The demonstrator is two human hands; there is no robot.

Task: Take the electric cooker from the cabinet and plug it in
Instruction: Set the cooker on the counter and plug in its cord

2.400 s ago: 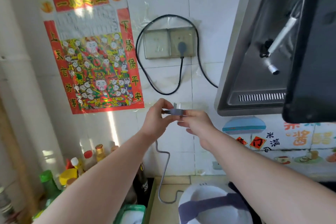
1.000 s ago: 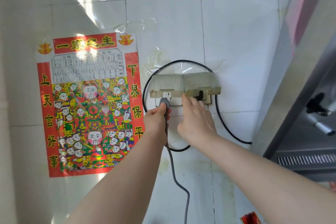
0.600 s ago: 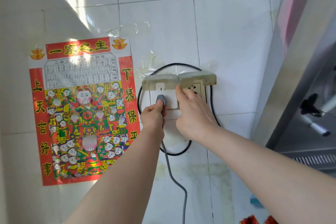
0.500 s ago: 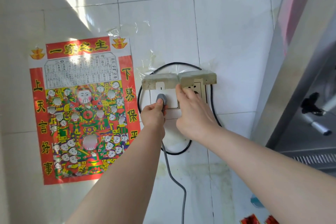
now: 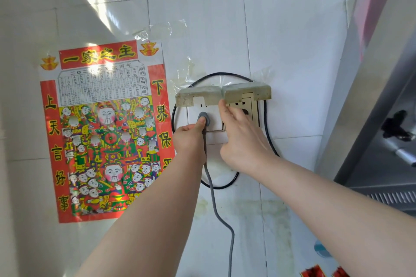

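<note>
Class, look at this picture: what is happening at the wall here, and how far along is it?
A person is plugging in an appliance. The left hand presses a grey plug against the left wall socket, its grey cord hanging down. The right hand holds up the socket's flip cover. The plug looks seated or nearly so. A black cord loops around the sockets, next to a red poster.

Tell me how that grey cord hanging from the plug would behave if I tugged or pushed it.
The grey cord is probably floppy: it hangs in loose curves below the plug. It looks thin, so likely light. With the left hand gripping the plug at the socket, a tug would likely just straighten the slack.
</note>
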